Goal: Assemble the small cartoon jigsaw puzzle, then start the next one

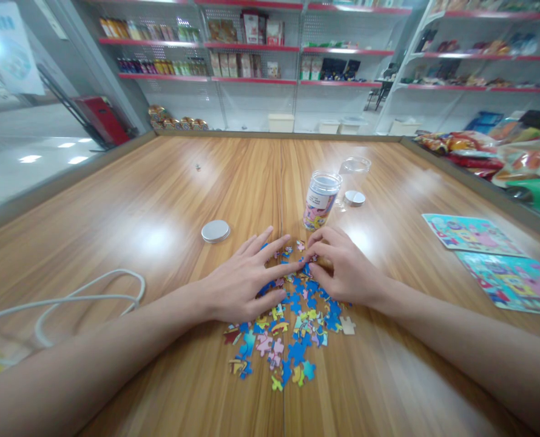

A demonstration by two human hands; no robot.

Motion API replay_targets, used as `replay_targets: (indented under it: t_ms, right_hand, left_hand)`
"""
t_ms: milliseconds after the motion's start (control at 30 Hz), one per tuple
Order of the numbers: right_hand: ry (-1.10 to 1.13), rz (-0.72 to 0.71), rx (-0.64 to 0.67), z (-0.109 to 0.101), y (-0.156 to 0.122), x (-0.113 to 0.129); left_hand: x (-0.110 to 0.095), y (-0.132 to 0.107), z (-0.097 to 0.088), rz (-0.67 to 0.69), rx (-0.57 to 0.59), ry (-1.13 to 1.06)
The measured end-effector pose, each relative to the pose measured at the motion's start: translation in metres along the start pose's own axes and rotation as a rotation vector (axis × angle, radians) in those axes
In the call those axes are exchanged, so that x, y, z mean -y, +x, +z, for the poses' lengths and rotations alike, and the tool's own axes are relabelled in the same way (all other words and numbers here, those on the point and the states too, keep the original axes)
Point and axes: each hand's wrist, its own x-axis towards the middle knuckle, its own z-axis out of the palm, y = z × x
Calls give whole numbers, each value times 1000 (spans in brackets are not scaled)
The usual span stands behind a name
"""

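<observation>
A heap of small colourful jigsaw pieces [292, 331] lies on the wooden table [161, 200] in front of me. My left hand [247, 279] rests flat on the heap's upper left with its fingers spread. My right hand [343, 267] lies on the heap's upper right, fingers curled and pinching at pieces near the left hand's fingertips; what it holds is hidden. Just behind the hands stands an open clear puzzle tube [320, 200] with a cartoon label.
A round silver lid [215, 231] lies to the left of the hands. A second small lid [354, 197] and a clear cap [355, 164] lie behind the tube. Two printed puzzle sheets [492, 255] lie at right, a white cable [88, 297] at left. Snack bags [502, 152] and shelves stand beyond.
</observation>
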Motion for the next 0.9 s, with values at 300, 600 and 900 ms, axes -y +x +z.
replay_targets:
  t_ms: [300, 600, 900]
  right_hand:
    - [-48, 24, 7, -2, 0, -1]
    - [-38, 23, 4, -2, -1, -1]
    - [-43, 34, 5, 0, 0, -2]
  left_hand:
    - [-2, 0, 0, -19, -13, -13]
    - [-4, 0, -1, 20, 6, -23]
    - [-5, 1, -4, 77, 24, -47]
